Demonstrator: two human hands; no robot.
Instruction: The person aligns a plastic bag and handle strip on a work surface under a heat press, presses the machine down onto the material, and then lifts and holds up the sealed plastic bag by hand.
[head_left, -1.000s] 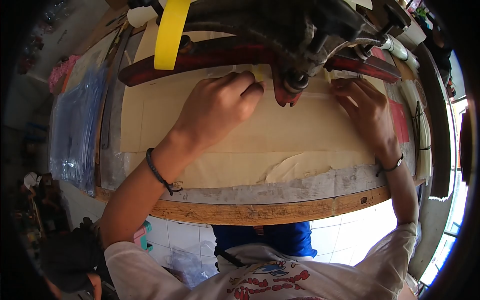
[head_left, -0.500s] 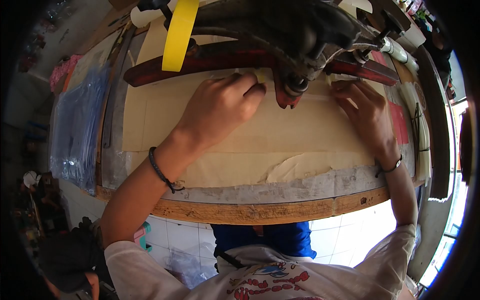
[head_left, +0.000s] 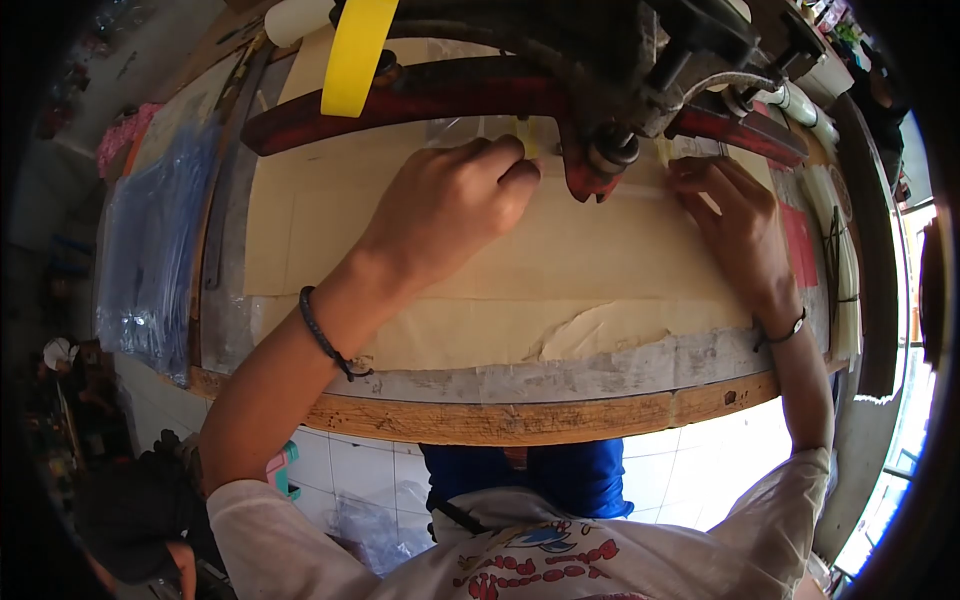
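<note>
The red bar [head_left: 430, 100] has shifted slightly away from you and to the right, so more of the clear plastic [head_left: 462, 130] shows on the brown paper [head_left: 600, 240], probably giving your fingers more room. Your left hand [head_left: 445, 205] has its thumb and finger drawn together beside a small yellow piece [head_left: 528, 138]; your right hand [head_left: 735, 205] curls nearly closed over the paper, and I cannot tell whether either pinches anything.

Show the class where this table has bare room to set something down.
Free: the tan sheet between left hand and right hand, nearer than the red bar; narrow grey strip between sheet and wooden edge. Crowded: around that bar; far left, under plastic sleeves.
</note>
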